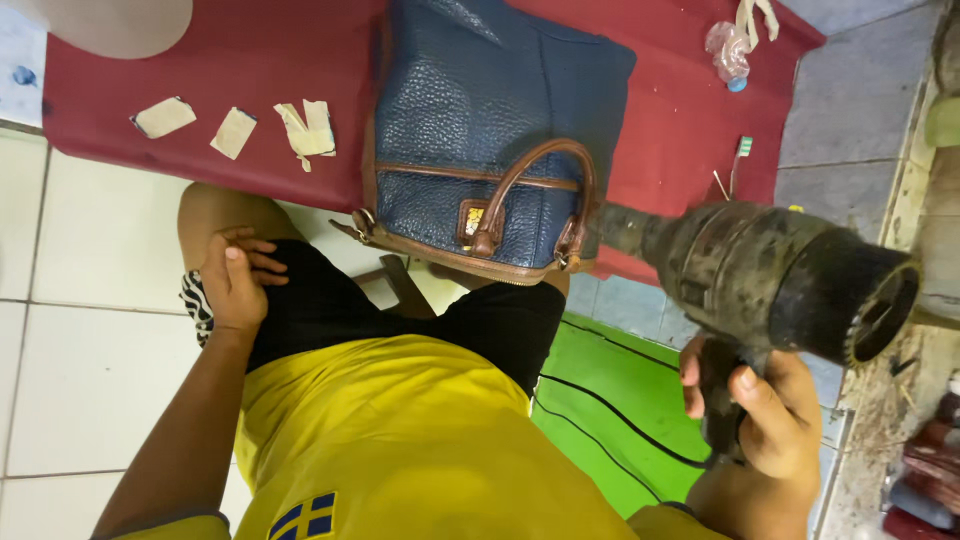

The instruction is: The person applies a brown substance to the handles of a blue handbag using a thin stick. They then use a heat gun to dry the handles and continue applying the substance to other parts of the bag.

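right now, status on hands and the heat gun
Right hand grips heat gun, aimed at blue bag. Left hand resting on thigh. Nothing between.

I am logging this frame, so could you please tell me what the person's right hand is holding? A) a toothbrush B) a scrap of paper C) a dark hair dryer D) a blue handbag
C: the right hand grips the handle of the dark hair dryer, which points toward the blue handbag.

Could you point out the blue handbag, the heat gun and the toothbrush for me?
blue handbag [480,110]: head view, on the pebbled leather of its side.
heat gun [770,275]: head view, on the dark, worn barrel.
toothbrush [741,158]: head view, on its thin handle, below the green head.
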